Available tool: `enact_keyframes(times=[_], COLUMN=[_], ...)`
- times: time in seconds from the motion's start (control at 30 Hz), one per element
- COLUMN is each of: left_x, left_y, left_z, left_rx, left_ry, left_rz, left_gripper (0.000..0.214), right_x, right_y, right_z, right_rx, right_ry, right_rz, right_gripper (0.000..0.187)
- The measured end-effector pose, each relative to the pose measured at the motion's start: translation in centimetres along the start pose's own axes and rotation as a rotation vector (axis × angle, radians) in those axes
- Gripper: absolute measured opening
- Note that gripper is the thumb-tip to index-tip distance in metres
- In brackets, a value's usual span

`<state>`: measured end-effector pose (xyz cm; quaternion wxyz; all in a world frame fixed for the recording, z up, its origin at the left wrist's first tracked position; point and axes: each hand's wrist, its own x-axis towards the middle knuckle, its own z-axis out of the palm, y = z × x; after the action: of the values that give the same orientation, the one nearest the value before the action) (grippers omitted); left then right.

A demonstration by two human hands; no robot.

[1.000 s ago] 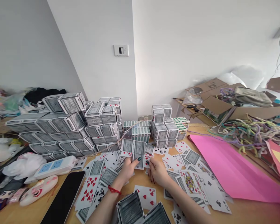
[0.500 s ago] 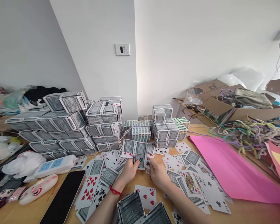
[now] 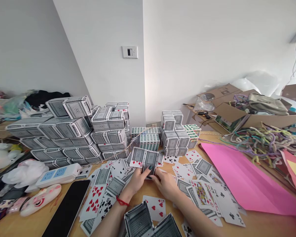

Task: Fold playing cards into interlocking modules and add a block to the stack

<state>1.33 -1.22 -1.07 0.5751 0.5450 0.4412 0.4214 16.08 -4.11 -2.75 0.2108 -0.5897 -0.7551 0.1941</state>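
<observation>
Over the middle of the table, my left hand grips joined playing cards, its thumb with a dark green nail pressed on a grey patterned back. A strip of red diamonds shows along the lower left of this piece. My right hand is closed at the lower right edge of the same cards, its fingers partly hidden. Below the hands lies a five of hearts. Two open boxes folded from cards stand at the near edge. Loose cards spread to both sides.
Stacked card blocks rise at the left, with a smaller stack behind the hands. Green-striped card packs stand between them. A black phone and a power strip lie left; pink paper lies right.
My right hand has moved up and left to the lower right edge of the held cards. The cards have tilted and shifted slightly to the right.
</observation>
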Motion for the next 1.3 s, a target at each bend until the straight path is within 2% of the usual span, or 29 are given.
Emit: enact_keyframes(times=[0.13, 0.27, 0.33, 0.43, 0.53, 0.6, 0.77, 1.0, 1.17, 1.3], left_x=[-0.2, 0.0, 0.2, 0.4, 0.4, 0.4, 0.5, 0.6, 0.5, 0.4], left_y=[0.1, 0.1, 0.0, -0.2, -0.2, -0.2, -0.7, -1.1, -1.2, -0.8], left_z=[0.0, 0.2, 0.2, 0.2, 0.2, 0.2, 0.3, 0.7, 0.9, 1.1], left_rx=[-0.043, -0.052, -0.062, -0.085, -0.116, -0.126, -0.116, -0.098, -0.105, -0.123], left_ry=[-0.067, -0.044, 0.003, 0.085, 0.145, 0.17, 0.17, 0.07, 0.119, 0.101], left_rz=[-0.014, -0.031, -0.034, -0.06, -0.096, -0.109, -0.107, -0.083, -0.044, -0.06], left_gripper=[0.029, 0.032, 0.032, 0.032, 0.032, 0.031, 0.031, 0.026, 0.02, 0.016], right_x=[0.1, 0.0, 0.0, 0.3, 0.7, 1.0, 1.2, 0.8, 0.6, 0.6], right_y=[-0.3, -0.4, -0.2, 0.5, 1.3, 1.5, 0.9, 0.0, -0.3, -0.3], right_z=[-0.1, -0.1, -0.1, 0.0, -0.1, 0.0, 0.7, 1.2, 1.2, 1.5], right_rx=[-0.042, 0.006, 0.117, 0.404, 0.652, 0.717, 0.724, 0.664, 0.582, 0.571], right_ry=[-0.018, -0.046, -0.051, -0.073, -0.061, -0.076, -0.159, -0.031, 0.022, 0.031], right_rz=[-0.025, -0.035, -0.049, -0.061, 0.031, 0.115, 0.143, 0.212, 0.205, 0.212], right_gripper=[0.017, 0.017, 0.016, 0.017, 0.022, 0.025, 0.029, 0.019, 0.024, 0.027])
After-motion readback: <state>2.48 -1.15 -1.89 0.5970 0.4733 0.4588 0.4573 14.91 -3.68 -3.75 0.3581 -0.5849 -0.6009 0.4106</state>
